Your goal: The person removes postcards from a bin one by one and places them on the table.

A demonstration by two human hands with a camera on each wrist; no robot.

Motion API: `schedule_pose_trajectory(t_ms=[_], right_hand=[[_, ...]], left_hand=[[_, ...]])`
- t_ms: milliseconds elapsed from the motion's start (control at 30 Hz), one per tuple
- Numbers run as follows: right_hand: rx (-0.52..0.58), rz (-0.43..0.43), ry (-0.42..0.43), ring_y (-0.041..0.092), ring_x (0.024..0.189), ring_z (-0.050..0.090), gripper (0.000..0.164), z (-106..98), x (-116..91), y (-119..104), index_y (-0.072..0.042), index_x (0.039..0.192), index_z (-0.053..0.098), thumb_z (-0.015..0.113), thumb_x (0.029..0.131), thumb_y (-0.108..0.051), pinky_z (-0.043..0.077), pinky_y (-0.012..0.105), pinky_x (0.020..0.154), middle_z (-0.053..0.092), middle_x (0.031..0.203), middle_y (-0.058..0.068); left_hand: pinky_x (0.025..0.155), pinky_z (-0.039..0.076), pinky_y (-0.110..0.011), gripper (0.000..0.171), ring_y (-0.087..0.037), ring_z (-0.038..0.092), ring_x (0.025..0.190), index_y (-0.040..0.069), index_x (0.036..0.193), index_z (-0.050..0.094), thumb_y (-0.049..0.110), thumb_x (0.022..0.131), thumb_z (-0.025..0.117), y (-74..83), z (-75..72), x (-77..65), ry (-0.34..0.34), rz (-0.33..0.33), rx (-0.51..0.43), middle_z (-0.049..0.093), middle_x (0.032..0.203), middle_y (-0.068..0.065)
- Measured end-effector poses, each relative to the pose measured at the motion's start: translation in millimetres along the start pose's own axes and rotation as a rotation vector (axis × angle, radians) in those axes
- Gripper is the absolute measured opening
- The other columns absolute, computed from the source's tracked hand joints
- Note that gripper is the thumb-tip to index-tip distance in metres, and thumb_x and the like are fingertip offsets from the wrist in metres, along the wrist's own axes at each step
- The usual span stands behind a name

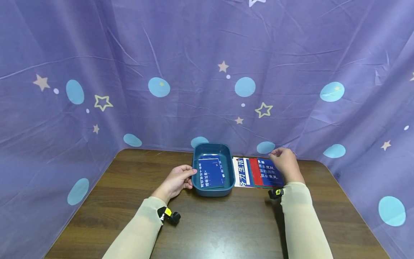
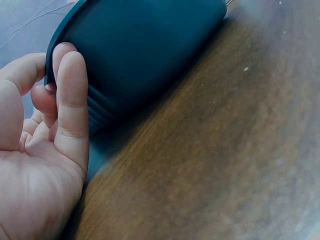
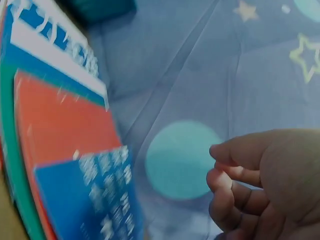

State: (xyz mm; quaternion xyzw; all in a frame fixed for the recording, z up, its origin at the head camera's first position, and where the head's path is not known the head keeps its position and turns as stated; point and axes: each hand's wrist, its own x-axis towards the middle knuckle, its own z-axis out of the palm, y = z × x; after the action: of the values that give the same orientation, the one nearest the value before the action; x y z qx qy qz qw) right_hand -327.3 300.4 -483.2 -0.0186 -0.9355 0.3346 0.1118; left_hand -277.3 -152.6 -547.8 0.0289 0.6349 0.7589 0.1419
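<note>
Your left hand point(image 1: 176, 180) holds the dark teal, rounded rectangular tub point(image 1: 212, 192) by its left side, the thumb at the rim and the fingers against the outer wall. Your right hand point(image 1: 286, 162) is beside the far right corner of the blue card with white Chinese writing point(image 1: 270, 173); its fingers curl loosely, the tips close together, with nothing in hold.

On that card you can read 生活 in the top line and 有风 at the end. It overlaps a plain red card point(image 1: 256, 172), which overlaps a white-and-blue card point(image 1: 238, 174) reading 力生活 sideways. Inside the tub lies a dark blue card point(image 1: 210, 172) with white characters, 温柔以 legible in 1 column; other cards show beneath it.

The card row starts just beside the tub's right wall. Behind both, the brown wooden table point(image 1: 213, 223) ends close by at the purple star-patterned curtain point(image 1: 200, 54); the wood extends towards you and to both sides.

The right wrist view shows a gap between your fingertips and the cards, plus a green card point(image 3: 9, 110) under the red 1. The left wrist view shows ridges on the tub's outer wall.
</note>
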Motion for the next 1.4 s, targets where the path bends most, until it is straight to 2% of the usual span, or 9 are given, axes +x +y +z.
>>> schedule_pose_trajectory(t_ms=[200,367,500,767,967,1067,1233,1400], right_hand=[[0.05,-0.036,-0.029,0.036,0.1,0.072,0.028,-1,-3,-34,0.0,0.12,0.078,0.072,0.107,-0.024,0.062,0.052,0.089,0.079,0.111,0.022],[0.058,-0.096,-0.068,0.029,0.088,0.069,0.029,2,-10,-62,-0.002,0.121,0.078,0.075,0.109,-0.028,0.056,0.039,0.075,0.079,0.105,0.018],[0.072,-0.139,-0.125,0.025,0.083,0.067,0.029,10,-19,-85,-0.003,0.123,0.077,0.075,0.109,-0.029,0.054,0.035,0.071,0.078,0.103,0.016],[0.069,-0.173,-0.309,0.026,0.094,0.076,0.042,31,-25,-131,-0.005,0.139,0.072,0.076,0.11,-0.035,0.065,0.041,0.082,0.08,0.113,0.015],[0.035,-0.207,-0.49,0.033,0.093,0.081,0.055,52,-9,-178,-0.002,0.15,0.066,0.077,0.11,-0.039,0.069,0.042,0.079,0.079,0.112,0.017],[-0.003,-0.195,-0.564,0.039,0.095,0.083,0.059,69,2,-195,0.0,0.153,0.064,0.076,0.11,-0.039,0.072,0.048,0.082,0.082,0.112,0.023],[-0.068,-0.142,-0.643,0.038,0.099,0.084,0.058,100,18,-207,0.004,0.151,0.064,0.077,0.11,-0.036,0.074,0.05,0.087,0.083,0.115,0.027],[-0.164,-0.05,-0.695,0.028,0.08,0.082,0.047,123,25,-208,0.006,0.124,0.076,0.083,0.106,-0.038,0.072,0.039,0.068,0.083,0.099,0.021]], left_hand=[[0.053,0.061,-0.02,0.012,-0.007,0.064,0.055,0.011,0.101,0.065,0.013,0.111,0.071,-0.3,-0.7,-0.4,0.008,-0.001,-0.002,0.067,0.071,0.001],[0.053,0.061,-0.02,0.011,-0.006,0.064,0.055,0.011,0.101,0.065,0.013,0.111,0.07,-0.9,-0.6,0.3,0.009,0.004,0.003,0.067,0.071,0.002],[0.053,0.06,-0.02,0.011,-0.006,0.063,0.055,0.011,0.102,0.065,0.012,0.112,0.07,-1.7,-0.2,0.9,0.014,0.001,0.002,0.066,0.07,0.002],[0.053,0.06,-0.02,0.012,-0.006,0.064,0.055,0.01,0.101,0.064,0.011,0.111,0.07,-1.1,1.9,0.3,-0.007,-0.001,-0.004,0.067,0.071,0.001],[0.052,0.06,-0.02,0.012,-0.007,0.064,0.054,0.01,0.101,0.064,0.011,0.11,0.071,0.8,-0.1,-0.4,0.004,0.007,-0.011,0.067,0.071,0.001],[0.053,0.061,-0.02,0.011,-0.007,0.065,0.054,0.011,0.102,0.064,0.013,0.111,0.071,0.1,-1.2,0.2,0.0,0.001,-0.007,0.067,0.071,0.001],[0.053,0.061,-0.02,0.011,-0.007,0.065,0.054,0.011,0.102,0.065,0.013,0.112,0.071,-0.1,-1.1,0.1,-0.005,-0.002,-0.013,0.067,0.071,0.001],[0.053,0.061,-0.02,0.011,-0.007,0.065,0.054,0.01,0.102,0.064,0.012,0.111,0.071,0.4,-1.1,-1.2,-0.008,0.002,-0.021,0.066,0.071,0.002]])
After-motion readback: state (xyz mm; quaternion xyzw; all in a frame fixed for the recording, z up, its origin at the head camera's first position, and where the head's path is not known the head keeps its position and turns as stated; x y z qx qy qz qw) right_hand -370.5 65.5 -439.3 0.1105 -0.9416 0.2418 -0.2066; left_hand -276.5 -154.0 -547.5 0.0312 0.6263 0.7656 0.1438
